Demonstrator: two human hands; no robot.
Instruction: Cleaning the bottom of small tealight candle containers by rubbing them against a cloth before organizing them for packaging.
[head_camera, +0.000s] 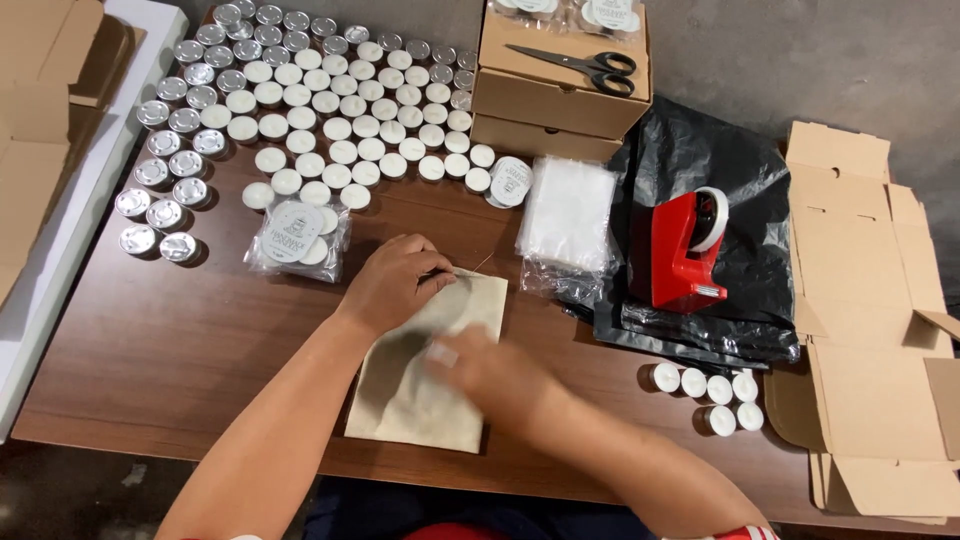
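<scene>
**Hands on cloth pouch, table centre**

The left hand (395, 282) pinches the upper edge of the beige cloth pouch (430, 385) beside its drawstring, fingers pressed together. The right hand (490, 370) lies on the pouch's middle; it is motion-blurred, so its grip cannot be told. The pouch lies flat on the brown table (180, 340), near the front edge. Behind it: a bagged candle pack (298, 240), rows of tealight candles (340, 110), clear plastic bags (568, 215). To the right: a red tape dispenser (685, 250), scissors (585, 65) on cardboard boxes (545, 105).
</scene>
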